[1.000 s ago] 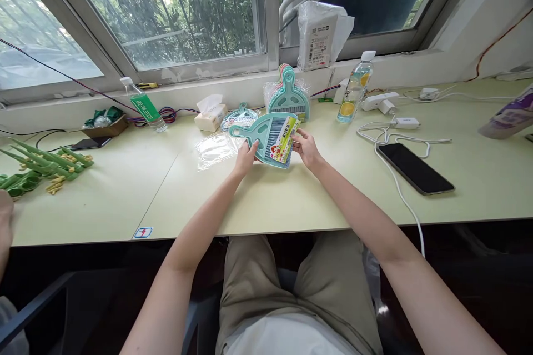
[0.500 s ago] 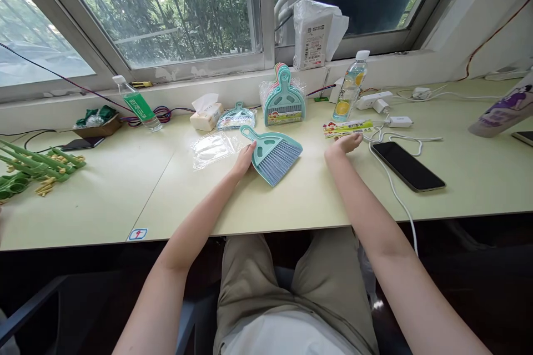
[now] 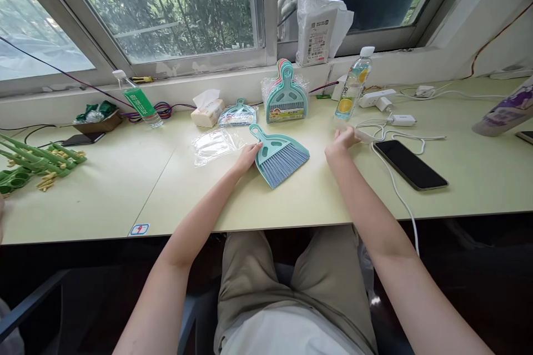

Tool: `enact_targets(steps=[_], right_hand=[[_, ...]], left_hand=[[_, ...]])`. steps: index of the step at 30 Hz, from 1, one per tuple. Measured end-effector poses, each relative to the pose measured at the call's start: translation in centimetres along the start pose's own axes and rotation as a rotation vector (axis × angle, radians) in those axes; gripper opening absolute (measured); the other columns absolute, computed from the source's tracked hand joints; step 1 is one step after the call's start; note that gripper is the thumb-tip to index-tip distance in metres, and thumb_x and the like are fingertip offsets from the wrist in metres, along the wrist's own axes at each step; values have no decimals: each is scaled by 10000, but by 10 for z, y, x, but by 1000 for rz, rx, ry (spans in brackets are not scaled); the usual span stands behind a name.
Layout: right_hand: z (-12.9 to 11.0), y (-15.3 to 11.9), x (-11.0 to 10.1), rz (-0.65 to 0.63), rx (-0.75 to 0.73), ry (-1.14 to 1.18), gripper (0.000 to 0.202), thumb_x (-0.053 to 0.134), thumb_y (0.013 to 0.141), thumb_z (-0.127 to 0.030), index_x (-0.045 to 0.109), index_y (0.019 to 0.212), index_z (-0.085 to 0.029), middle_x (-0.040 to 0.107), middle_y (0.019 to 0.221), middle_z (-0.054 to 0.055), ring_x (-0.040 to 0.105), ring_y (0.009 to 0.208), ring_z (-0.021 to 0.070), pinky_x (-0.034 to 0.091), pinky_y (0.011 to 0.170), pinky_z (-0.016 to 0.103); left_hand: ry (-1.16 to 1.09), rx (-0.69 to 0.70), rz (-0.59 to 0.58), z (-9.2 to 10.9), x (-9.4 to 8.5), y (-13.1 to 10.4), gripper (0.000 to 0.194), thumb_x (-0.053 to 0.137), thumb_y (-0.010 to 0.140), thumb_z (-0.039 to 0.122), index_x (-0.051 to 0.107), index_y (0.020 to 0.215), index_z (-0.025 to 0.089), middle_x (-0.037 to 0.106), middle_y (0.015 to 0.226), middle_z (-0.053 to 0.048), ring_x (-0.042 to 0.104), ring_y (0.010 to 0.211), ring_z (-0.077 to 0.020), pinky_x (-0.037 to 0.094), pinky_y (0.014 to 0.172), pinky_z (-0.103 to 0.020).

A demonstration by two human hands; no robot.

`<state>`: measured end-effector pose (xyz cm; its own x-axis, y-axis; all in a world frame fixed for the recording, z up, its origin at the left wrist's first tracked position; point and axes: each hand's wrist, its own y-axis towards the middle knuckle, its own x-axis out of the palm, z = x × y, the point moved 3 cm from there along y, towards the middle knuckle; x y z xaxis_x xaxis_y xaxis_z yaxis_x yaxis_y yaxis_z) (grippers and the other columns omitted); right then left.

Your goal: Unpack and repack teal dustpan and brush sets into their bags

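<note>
A mint-green brush and dustpan set (image 3: 281,156) rests on the table with its grey-blue bristles toward the front right. My left hand (image 3: 250,156) is closed on its left edge, near the handle. To the right, my right hand (image 3: 343,141) is raised a little over the table, palm turned up with fingers curled; a faint, pale thing may be at its fingertips, too unclear to name. Behind the brush set stand packaged sets (image 3: 286,100) in plastic, with a smaller packaged set (image 3: 238,114) to their left. A clear plastic bag (image 3: 214,145) lies left of my left hand.
A drink bottle (image 3: 353,85) stands behind my right hand. Right of it are a charger (image 3: 402,120), white cables and a black phone (image 3: 412,164). Tissues (image 3: 208,113), a green-labelled bottle (image 3: 139,100) and green plastic parts (image 3: 41,160) are on the left.
The yellow-green label strip at my right hand no longer shows, and the fingers have curled upward. The brush set and my left hand have shifted slightly right.
</note>
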<state>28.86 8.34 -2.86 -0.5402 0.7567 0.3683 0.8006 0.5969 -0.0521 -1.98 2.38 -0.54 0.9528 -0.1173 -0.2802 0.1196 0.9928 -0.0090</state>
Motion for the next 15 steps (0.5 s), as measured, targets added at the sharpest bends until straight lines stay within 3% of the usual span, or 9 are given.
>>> enact_targets(steps=[3, 4, 11, 15], right_hand=[[2, 4, -7, 134, 190, -8, 388, 304, 886, -289, 305, 1271, -236, 328, 1418, 124, 475, 1294, 142, 521, 985, 325], [3, 2, -5, 113, 223, -38, 386, 288, 894, -308, 308, 1270, -227, 336, 1409, 133, 483, 1286, 144, 528, 966, 309], [13, -19, 16, -281, 124, -203, 391, 152, 931, -341, 469, 1140, -246, 484, 1198, 121, 595, 1124, 168, 558, 824, 342], [11, -6, 10, -321, 78, -216, 389, 184, 927, -361, 519, 1080, -237, 520, 1128, 117, 617, 1033, 166, 542, 784, 330]], left_hand=[[4, 3, -18, -3, 0, 2, 393, 479, 895, 460, 617, 706, 144, 609, 659, -34, 551, 619, -146, 427, 614, -267], [9, 9, -18, -4, 0, 2, 393, 486, 889, 467, 616, 705, 144, 606, 660, -32, 545, 616, -144, 422, 611, -266], [37, 14, -14, -7, -2, 5, 405, 520, 865, 497, 602, 670, 152, 585, 626, -19, 516, 567, -135, 405, 578, -265], [33, 1, -23, -2, 0, 1, 403, 505, 885, 472, 621, 680, 145, 599, 628, -28, 543, 593, -148, 434, 610, -275]])
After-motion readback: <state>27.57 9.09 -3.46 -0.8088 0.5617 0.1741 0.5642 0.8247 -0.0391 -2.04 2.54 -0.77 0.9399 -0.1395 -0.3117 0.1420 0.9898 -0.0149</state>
